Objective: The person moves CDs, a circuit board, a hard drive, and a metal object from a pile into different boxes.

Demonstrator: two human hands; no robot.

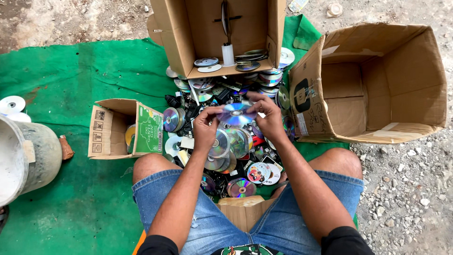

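Head view, looking straight down at a seated person's lap and two bare hands near the middle of the frame. Left hand [206,123] and right hand [270,115] are both closed by the fingertips on the rim of one shiny disc [236,114], held flat and face up between them, so its silvery, rainbow-tinted surface is exposed to the eye. Directly beneath the hands lies a loose pile of discs [226,151], mixed with dark plastic pieces, spread between the knees within easy reach. Lower in the frame are blue denim shorts [283,222] and a scrap of brown cardboard [243,210] wedged between the thighs. At centre left, a small cardboard box [111,127] lies on its side with its opening toward the pile. At the top centre, a taller open box [188,38] holds a few discs and a white spindle [228,54]. At the right, a large empty carton [377,80] also lies tipped, mouth facing the person. Everything rests on a green mat [85,198] over gravel ground. A grey bucket [28,156] sits at the left edge, with white discs [12,105] above it.
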